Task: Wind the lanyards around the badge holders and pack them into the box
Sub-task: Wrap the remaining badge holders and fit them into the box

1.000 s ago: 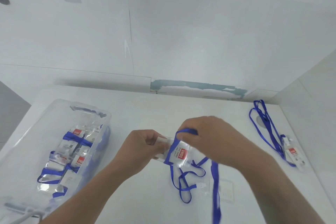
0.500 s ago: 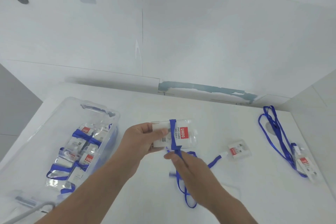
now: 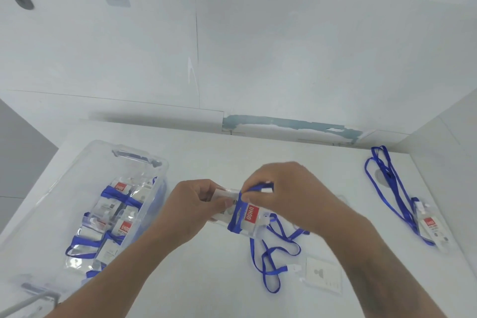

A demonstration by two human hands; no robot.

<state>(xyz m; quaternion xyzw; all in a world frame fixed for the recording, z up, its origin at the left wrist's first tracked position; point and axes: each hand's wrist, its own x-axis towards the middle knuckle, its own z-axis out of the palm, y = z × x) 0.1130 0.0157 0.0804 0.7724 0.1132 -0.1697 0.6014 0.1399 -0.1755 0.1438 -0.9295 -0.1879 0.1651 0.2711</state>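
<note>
My left hand [image 3: 196, 204] grips the left end of a clear badge holder [image 3: 251, 219] with a red label, held above the table. Its blue lanyard [image 3: 238, 210] is wrapped around the holder's middle. My right hand [image 3: 281, 188] pinches the lanyard strap at the holder's top edge. The clear plastic box [image 3: 85, 168] at the left holds several wound badge holders [image 3: 120, 210]. Another badge holder [image 3: 432, 227] with an unwound blue lanyard [image 3: 387, 183] lies at the right.
More loose blue lanyard [image 3: 271, 258] lies on the white table below my hands, with a clear badge holder [image 3: 322, 273] beside it. Walls close the table at the back and right. A grey bar [image 3: 31, 302] shows at the bottom left.
My right hand has come up from below the holder to its top edge, carrying the strap over. The holder now has more lanyard wrapped around it.
</note>
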